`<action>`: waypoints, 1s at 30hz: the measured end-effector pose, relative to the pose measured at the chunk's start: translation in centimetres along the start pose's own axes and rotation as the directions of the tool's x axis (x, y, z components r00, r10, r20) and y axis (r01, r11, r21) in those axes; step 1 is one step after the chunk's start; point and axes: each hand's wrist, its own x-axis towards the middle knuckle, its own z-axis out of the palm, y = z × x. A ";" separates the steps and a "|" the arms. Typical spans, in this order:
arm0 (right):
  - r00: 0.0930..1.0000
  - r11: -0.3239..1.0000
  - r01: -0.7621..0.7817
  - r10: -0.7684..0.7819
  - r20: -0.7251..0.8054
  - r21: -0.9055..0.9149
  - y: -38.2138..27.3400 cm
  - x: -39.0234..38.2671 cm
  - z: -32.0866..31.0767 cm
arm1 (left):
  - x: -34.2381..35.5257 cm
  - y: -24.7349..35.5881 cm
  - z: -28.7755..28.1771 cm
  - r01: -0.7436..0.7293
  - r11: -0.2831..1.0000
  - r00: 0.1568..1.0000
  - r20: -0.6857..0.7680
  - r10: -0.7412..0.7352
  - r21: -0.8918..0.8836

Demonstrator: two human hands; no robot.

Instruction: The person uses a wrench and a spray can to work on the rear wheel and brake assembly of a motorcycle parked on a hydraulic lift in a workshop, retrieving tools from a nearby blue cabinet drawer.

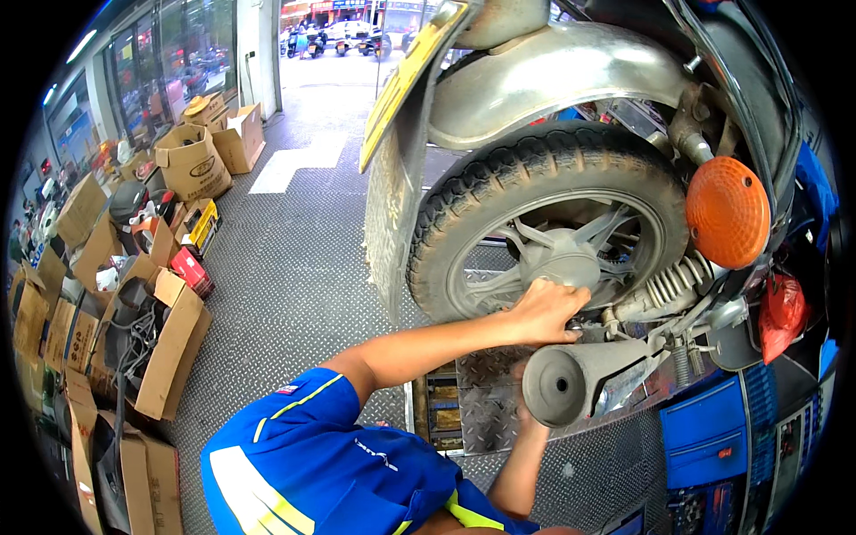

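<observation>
My left hand (548,312) is closed against the middle of a motorcycle's rear wheel (557,259), close to its hub and axle end. Whatever its fingers hold, if anything, is hidden. My right hand (528,397) reaches up from below behind the grey, round-ended exhaust muffler (555,385); the pipe covers most of its fingers. The wheel has a worn, dusty black tyre (446,209) and metal spokes. A spring shock absorber (678,283) stands just right of the hub. Over the tyre curves a dull metal mudguard (571,76).
An orange turn signal (728,212) and a red plastic bag (784,312) are at the right. A blue tool cabinet (704,432) stands at lower right. Open cardboard boxes (174,348) full of parts line the left side of the patterned metal floor (276,267). A mud flap (390,223) hangs behind the tyre.
</observation>
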 end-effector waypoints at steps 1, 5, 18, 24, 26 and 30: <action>0.983 0.981 0.114 -0.134 -0.127 -0.154 -1.8 1.1 -2.9 | 0.1 -0.1 0.1 -0.008 1.000 1.000 -0.008 0.008 0.016; 0.842 0.891 0.303 -0.416 -0.342 -0.338 -5.9 3.5 -6.5 | -0.2 -0.2 0.6 -0.025 0.999 0.999 -0.031 0.026 0.026; 0.929 0.930 -0.182 0.056 0.367 0.319 3.4 -1.4 6.3 | -0.2 0.0 0.5 0.014 0.998 0.998 -0.055 -0.017 -0.060; 0.942 0.948 0.216 -0.265 -0.204 -0.233 -2.3 1.9 -4.9 | -0.4 -0.3 0.6 -0.020 0.999 0.999 -0.046 0.018 -0.027; 0.871 0.910 0.284 -0.376 -0.315 -0.301 -3.4 2.7 -6.2 | -0.5 -0.4 0.6 -0.035 0.999 0.998 -0.053 0.034 -0.027; 0.801 0.896 0.330 -0.432 -0.414 -0.296 -1.1 1.0 -7.4 | -0.4 -0.2 0.7 -0.052 0.999 0.996 -0.068 0.052 -0.001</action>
